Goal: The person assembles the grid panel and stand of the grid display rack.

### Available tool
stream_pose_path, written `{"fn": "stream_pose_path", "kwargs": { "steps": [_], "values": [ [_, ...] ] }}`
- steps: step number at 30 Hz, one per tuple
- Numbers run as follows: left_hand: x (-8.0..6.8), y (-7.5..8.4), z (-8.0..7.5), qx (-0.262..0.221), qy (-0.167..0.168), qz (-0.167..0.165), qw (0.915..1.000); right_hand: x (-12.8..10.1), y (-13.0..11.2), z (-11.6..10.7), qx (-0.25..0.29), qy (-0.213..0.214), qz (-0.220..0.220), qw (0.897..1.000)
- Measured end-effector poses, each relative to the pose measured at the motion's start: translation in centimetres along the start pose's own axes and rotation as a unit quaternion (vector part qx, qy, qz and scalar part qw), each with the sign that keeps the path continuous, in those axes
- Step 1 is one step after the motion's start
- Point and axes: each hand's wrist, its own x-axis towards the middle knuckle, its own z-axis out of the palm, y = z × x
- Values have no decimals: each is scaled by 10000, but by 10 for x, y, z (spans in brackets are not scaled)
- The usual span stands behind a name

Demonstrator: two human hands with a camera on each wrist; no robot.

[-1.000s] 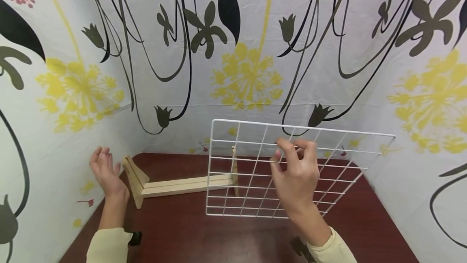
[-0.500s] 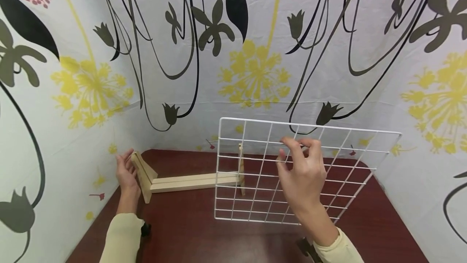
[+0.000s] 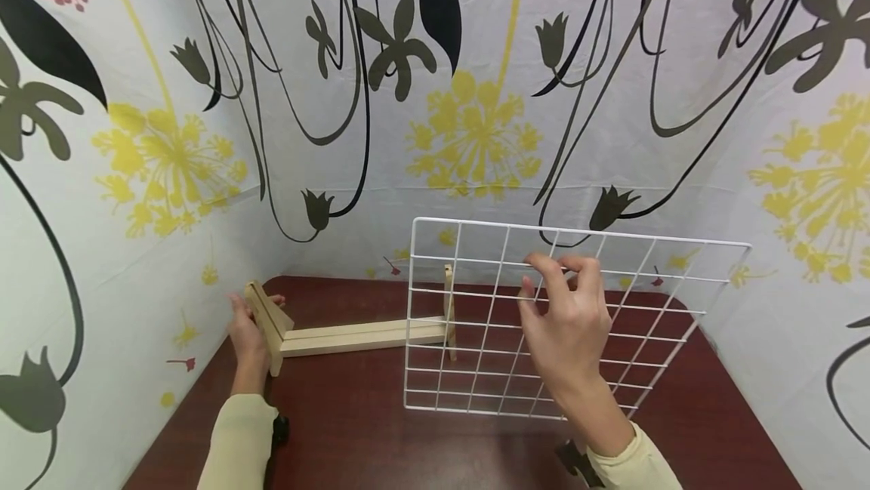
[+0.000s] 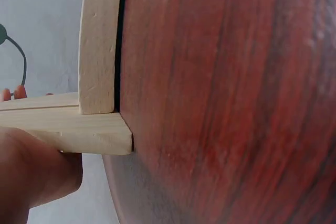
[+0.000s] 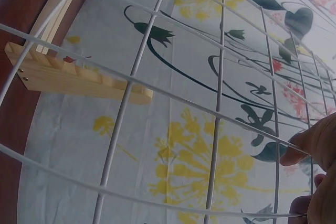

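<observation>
My left hand (image 3: 248,335) grips the left upright of a pale wooden stand (image 3: 360,339), with fingertips showing past its far side. In the left wrist view the hand (image 4: 31,166) wraps the wooden upright, whose end lies at the tabletop. A long double bar joins this upright to a second one (image 3: 449,309), seen behind the grid. My right hand (image 3: 571,324) holds a white wire grid panel (image 3: 578,232) tilted up over the table, its thumb and fingers pinching the wires. In the right wrist view the far upright (image 5: 79,74) shows notches along one edge.
The dark red-brown tabletop (image 3: 381,437) has a wood grain. A white cloth (image 3: 381,150) with printed yellow flowers, grey tulips and black stems surrounds the table at the back and both sides. A dark strap piece (image 3: 578,463) sits by the right wrist.
My left hand has come right from beside the stand and taken hold of its left upright. The right hand still holds the grid in nearly the same pose; the head view has shifted slightly.
</observation>
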Motion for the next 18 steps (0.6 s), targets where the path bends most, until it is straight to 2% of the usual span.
{"fn": "stream_pose_path", "kwargs": {
  "steps": [8, 13, 18],
  "values": [
    [-1, 0, 10, 796, 653, 103, 9946, -1, 2, 1, -21, -59, 10, 10000],
    [-5, 3, 15, 1255, 756, 164, 9891, 0, 4, 2, -22, -207, 3, 9998],
    [-6, 2, 16, 1448, 846, 351, 9852, -1, 5, 4, -45, -329, 2, 9994]
  ]
}}
